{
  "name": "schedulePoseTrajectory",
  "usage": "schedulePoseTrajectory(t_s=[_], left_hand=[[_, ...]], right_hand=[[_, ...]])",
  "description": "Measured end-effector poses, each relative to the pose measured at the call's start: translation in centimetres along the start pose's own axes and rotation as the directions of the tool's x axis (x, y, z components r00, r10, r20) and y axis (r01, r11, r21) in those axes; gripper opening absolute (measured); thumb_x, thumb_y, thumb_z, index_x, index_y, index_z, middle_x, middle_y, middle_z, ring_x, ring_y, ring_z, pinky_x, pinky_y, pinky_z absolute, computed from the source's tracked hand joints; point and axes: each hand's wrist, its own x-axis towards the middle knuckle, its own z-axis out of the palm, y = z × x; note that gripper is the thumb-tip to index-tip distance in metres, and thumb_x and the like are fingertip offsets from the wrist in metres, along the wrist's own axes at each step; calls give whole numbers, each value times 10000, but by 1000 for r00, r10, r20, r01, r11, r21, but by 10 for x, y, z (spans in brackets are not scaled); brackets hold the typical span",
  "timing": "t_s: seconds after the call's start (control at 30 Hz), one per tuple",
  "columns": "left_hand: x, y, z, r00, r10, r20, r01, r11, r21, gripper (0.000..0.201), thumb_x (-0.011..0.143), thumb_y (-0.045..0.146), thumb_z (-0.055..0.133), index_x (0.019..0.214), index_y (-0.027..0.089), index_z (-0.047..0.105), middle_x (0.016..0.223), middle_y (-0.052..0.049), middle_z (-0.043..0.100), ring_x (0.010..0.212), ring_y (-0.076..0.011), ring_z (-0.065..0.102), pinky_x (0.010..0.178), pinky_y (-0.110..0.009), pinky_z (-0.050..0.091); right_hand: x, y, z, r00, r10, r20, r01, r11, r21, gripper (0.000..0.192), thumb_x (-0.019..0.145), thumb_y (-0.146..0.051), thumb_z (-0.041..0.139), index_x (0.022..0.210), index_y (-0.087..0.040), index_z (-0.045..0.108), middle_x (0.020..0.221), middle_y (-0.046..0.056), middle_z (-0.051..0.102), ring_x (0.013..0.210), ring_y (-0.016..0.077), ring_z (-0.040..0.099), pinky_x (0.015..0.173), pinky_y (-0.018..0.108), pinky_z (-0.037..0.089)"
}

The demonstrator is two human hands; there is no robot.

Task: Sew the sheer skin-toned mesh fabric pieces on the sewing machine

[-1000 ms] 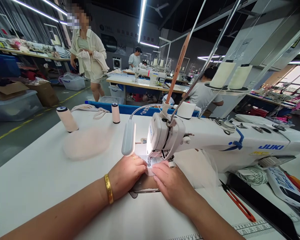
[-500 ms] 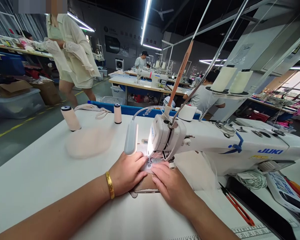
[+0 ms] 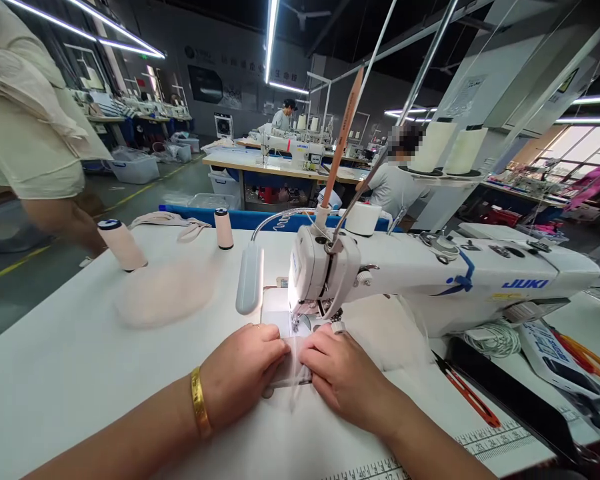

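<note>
Below the needle area of a white sewing machine [image 3: 325,267], a strip of sheer pale fabric [image 3: 294,367] runs between my hands. My left hand [image 3: 245,370], with a gold bracelet at its wrist, is closed on the fabric's left side. On the other side my right hand [image 3: 343,370] pinches it, fingers curled, close to the presser foot [image 3: 296,325]. More sheer fabric [image 3: 390,330] spreads under the machine's arm at right. The fingertips partly hide what they grip. A small lamp [image 3: 250,277] shines beside the needle.
Two pink thread spools [image 3: 224,230] and a blurred pale fabric piece [image 3: 165,293] are on the left of the table. To the right lie an orange cutter [image 3: 467,393], a black phone-like slab [image 3: 510,400] and a coiled cable [image 3: 493,340]. A person [image 3: 40,133] walks at left.
My hands have drawn back slightly from the needle toward me, and the sheer strip now shows between them. The walking person is nearer the left edge. The view has shifted slightly.
</note>
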Motion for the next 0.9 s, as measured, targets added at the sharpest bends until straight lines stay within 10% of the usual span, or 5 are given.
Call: schedulePoseTrajectory(t_s=[0.9], left_hand=[[8,-11,11,986,110,-127,-105,993,46,304,933,40,464,890,201,719,980,-53,753,870,-218,667,814,-380,482]], right_hand=[[2,10,12,992,79,-94,-86,994,-72,333,727,54,454,886,-208,584,877,56,662,907,255,563,739,358,392]])
